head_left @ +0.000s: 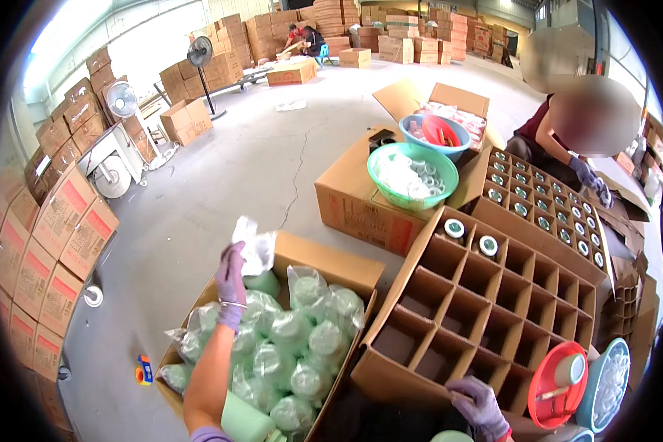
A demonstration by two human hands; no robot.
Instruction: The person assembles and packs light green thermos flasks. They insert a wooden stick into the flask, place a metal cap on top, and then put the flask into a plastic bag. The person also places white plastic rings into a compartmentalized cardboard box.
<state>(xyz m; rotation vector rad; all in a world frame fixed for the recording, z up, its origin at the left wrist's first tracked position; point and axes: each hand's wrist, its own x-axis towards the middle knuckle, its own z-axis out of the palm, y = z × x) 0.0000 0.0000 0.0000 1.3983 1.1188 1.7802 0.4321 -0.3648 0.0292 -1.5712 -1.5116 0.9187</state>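
My left hand [232, 283], in a purple glove, is closed on a clear plastic bag [258, 250] at the far edge of an open carton [330, 254]. A pale green bottle [264, 283] shows just below the bag; whether they touch, I cannot tell. Several bagged pale green bottles [291, 331] fill the carton, and an unbagged green bottle [243, 418] lies at its near end. My right hand [481, 404], also gloved, has curled fingers at the near edge of a divided carton [401, 372]. What those fingers hold is unclear. Part of a green round thing [451, 437] shows below.
Two white-lidded jars [454, 229] stand in the divided carton's far cells. Beyond are a filled jar carton [534, 199] and a person [552, 140] in gloves. A green basin [412, 177] sits on a closed carton; a red basin [556, 383] stands right. A tape roll [144, 370] lies left.
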